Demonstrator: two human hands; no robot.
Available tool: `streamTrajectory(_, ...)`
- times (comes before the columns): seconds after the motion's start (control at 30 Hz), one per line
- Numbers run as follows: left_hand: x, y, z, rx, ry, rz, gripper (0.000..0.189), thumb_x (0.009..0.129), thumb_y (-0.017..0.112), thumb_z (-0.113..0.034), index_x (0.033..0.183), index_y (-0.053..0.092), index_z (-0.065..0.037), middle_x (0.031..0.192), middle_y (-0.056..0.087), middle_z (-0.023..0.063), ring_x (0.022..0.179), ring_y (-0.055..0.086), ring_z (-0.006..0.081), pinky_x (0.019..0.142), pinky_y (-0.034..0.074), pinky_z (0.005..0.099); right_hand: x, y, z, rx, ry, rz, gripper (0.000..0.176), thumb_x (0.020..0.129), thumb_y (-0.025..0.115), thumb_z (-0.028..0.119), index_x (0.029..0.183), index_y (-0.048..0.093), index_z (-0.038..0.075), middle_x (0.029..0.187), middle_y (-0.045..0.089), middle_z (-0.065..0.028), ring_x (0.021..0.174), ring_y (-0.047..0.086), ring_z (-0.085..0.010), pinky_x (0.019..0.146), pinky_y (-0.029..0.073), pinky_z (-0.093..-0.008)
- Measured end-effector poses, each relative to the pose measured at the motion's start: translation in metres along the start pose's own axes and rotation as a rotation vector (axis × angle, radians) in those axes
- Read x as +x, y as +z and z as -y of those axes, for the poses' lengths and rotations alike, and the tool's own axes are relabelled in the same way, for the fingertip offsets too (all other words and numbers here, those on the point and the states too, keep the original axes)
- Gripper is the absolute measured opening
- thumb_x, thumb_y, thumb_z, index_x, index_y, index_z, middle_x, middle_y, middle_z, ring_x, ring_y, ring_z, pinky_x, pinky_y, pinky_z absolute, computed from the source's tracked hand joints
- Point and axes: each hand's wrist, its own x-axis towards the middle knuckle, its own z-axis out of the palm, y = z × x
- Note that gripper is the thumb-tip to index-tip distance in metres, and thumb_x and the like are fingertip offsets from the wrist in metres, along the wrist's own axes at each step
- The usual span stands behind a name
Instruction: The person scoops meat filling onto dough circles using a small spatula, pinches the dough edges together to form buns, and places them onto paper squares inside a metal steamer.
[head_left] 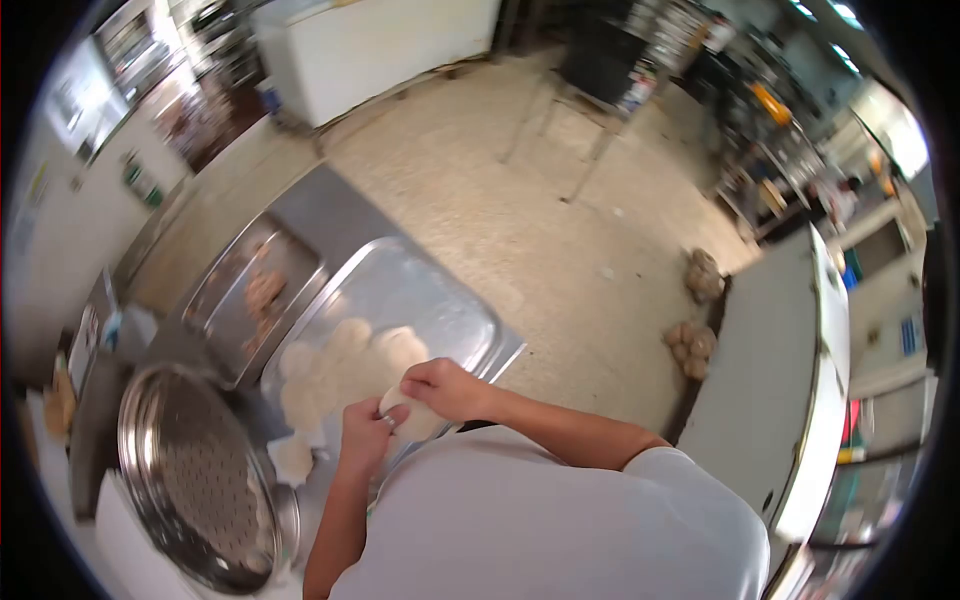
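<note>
Between my two hands is a pale, folded round of dough (392, 399), pinched by the fingers. My left hand (366, 434), with a ring on a finger, grips its near left side. My right hand (446, 389) closes on its upper right edge. Whether filling sits inside the fold cannot be seen. Under and beyond the hands lies a shallow metal tray (425, 272) with several flat, overlapping dough rounds (325, 378) on it. To its left a deeper metal pan (210, 283) holds a lumpy, pinkish-brown filling (264, 292).
A round perforated steamer pan (205, 480) stands at the lower left, with pale pieces along its edge. Beyond the metal table (318, 200) are a white chest (385, 55) and a black chair-like object (602, 60). Two filled bags (690, 348) sit on the floor beside a white cabinet (760, 340).
</note>
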Motion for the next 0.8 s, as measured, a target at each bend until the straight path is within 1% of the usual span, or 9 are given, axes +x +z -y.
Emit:
streamTrajectory(0.17, 0.034, 0.028, 0.0, -0.116, 0.066, 0.202, 0.019, 0.093, 0.076, -0.013, 0.101, 0.072, 0.004, 0.083, 0.067, 0.0002, 0.073, 0.058, 0.0076, 0.059, 0.044, 0.0255, -0.035, -0.031, -0.01, -0.058, 0.134, -0.108, 0.02, 0.091, 0.069, 0.013, 0.102, 0.073, -0.004, 0.087, 0.072, -0.022, 0.083, 0.07, -0.0286, 0.077, 0.055, -0.0393)
streamTrajectory(0.27, 0.03, 0.048, -0.032, -0.055, 0.151, 0.413, 0.017, 0.095, 0.074, -0.012, 0.1, 0.071, 0.004, 0.084, 0.068, 0.001, 0.072, 0.059, 0.0083, 0.061, 0.047, 0.0267, -0.053, -0.047, -0.016, -0.172, 0.086, -0.129, 0.02, 0.09, 0.068, 0.01, 0.104, 0.072, -0.005, 0.089, 0.073, -0.0217, 0.086, 0.071, -0.0313, 0.079, 0.055, -0.0418)
streamTrajectory(0.33, 0.034, 0.055, -0.04, 0.01, 0.088, 0.424, 0.018, 0.095, 0.073, -0.011, 0.104, 0.069, 0.004, 0.089, 0.068, 0.0022, 0.075, 0.061, 0.0094, 0.066, 0.051, 0.0278, -0.06, -0.053, -0.016, -0.117, 0.028, -0.188, 0.021, 0.089, 0.068, 0.008, 0.104, 0.072, -0.005, 0.089, 0.073, -0.0215, 0.086, 0.071, -0.0325, 0.079, 0.055, -0.0425)
streamTrajectory(0.4, 0.042, 0.056, -0.039, 0.04, 0.077, 0.388, 0.02, 0.096, 0.072, -0.011, 0.107, 0.067, 0.004, 0.093, 0.069, 0.0034, 0.077, 0.063, 0.0102, 0.069, 0.053, 0.0285, -0.063, -0.058, -0.014, 0.073, -0.11, -0.298, 0.022, 0.087, 0.069, 0.007, 0.104, 0.071, -0.006, 0.09, 0.072, -0.0221, 0.086, 0.069, -0.0342, 0.079, 0.054, -0.0427)
streamTrajectory(0.5, 0.054, 0.061, -0.029, -0.106, 0.106, 0.285, 0.021, 0.096, 0.073, -0.013, 0.109, 0.067, 0.003, 0.096, 0.07, 0.004, 0.08, 0.064, 0.0103, 0.071, 0.053, 0.0284, -0.059, -0.076, -0.004, 0.162, 0.119, -0.286, 0.023, 0.088, 0.07, 0.01, 0.104, 0.071, -0.006, 0.087, 0.072, -0.0176, 0.084, 0.068, -0.0292, 0.076, 0.054, -0.0407)
streamTrajectory(0.57, 0.052, 0.072, -0.036, -0.387, 0.101, 0.213, 0.021, 0.096, 0.074, -0.016, 0.106, 0.069, 0.002, 0.094, 0.07, 0.0029, 0.079, 0.063, 0.0095, 0.068, 0.051, 0.0272, -0.05, -0.085, -0.003, 0.195, 0.239, -0.133, 0.024, 0.088, 0.071, 0.012, 0.104, 0.071, -0.005, 0.083, 0.07, -0.0152, 0.082, 0.067, -0.025, 0.074, 0.053, -0.0381)
streamTrajectory(0.6, 0.052, 0.072, -0.039, -0.309, 0.15, 0.208, 0.021, 0.096, 0.074, -0.018, 0.105, 0.07, 0.001, 0.093, 0.07, 0.0026, 0.078, 0.062, 0.0093, 0.067, 0.05, 0.0271, -0.043, -0.088, -0.004, 0.208, 0.296, -0.049, 0.024, 0.088, 0.072, 0.013, 0.104, 0.071, -0.005, 0.082, 0.068, -0.014, 0.081, 0.066, -0.0229, 0.072, 0.053, -0.0367)
streamTrajectory(0.7, 0.049, 0.065, -0.039, -0.171, 0.177, 0.147, 0.024, 0.096, 0.075, -0.023, 0.103, 0.073, -0.001, 0.092, 0.071, 0.002, 0.077, 0.061, 0.009, 0.066, 0.047, 0.0271, -0.018, -0.084, -0.023, -0.085, -0.075, -0.098, 0.024, 0.088, 0.073, 0.015, 0.104, 0.071, -0.004, 0.079, 0.066, -0.01, 0.076, 0.064, -0.0173, 0.068, 0.052, -0.0343)
streamTrajectory(0.8, 0.054, 0.053, -0.024, -0.315, 0.037, -0.022, 0.027, 0.097, 0.075, -0.026, 0.105, 0.074, -0.001, 0.093, 0.071, 0.0022, 0.08, 0.062, 0.0096, 0.067, 0.048, 0.028, 0.008, -0.084, -0.013, 0.211, 0.0, 0.01, 0.022, 0.091, 0.074, 0.013, 0.107, 0.07, -0.002, 0.084, 0.07, -0.0095, 0.078, 0.064, -0.0155, 0.069, 0.053, -0.031)
